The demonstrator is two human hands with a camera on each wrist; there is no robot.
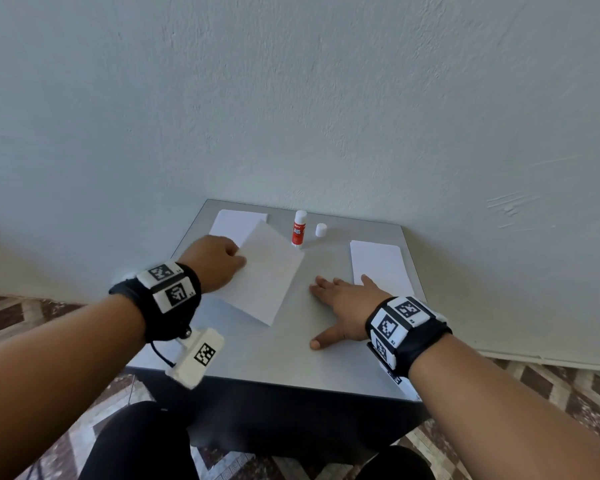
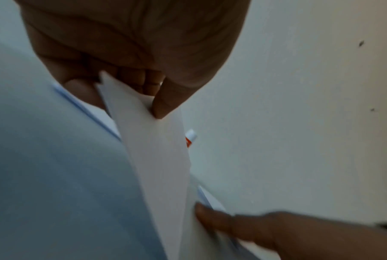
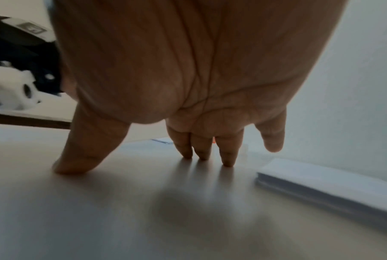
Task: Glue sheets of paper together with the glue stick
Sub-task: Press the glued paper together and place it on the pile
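Note:
My left hand [image 1: 219,261] pinches the left edge of a white sheet of paper [image 1: 267,275] and holds it tilted above the grey table [image 1: 257,355]; the left wrist view shows thumb and fingers [image 2: 163,102] clamped on that sheet [image 2: 159,158]. A second white sheet [image 1: 236,221] lies flat behind it. An uncapped red-and-white glue stick [image 1: 298,230] stands upright at the back, its white cap [image 1: 321,230] beside it. My right hand [image 1: 343,303] rests spread on the table with straight fingertips [image 3: 226,162] touching the surface. A stack of white sheets [image 1: 378,265] [image 3: 332,186] lies just right of it.
The small table stands against a pale wall [image 1: 326,98]. Its front edge [image 1: 274,384] is close to my knees. Patterned floor tiles [image 1: 551,386] surround it. Bare tabletop lies between my two hands.

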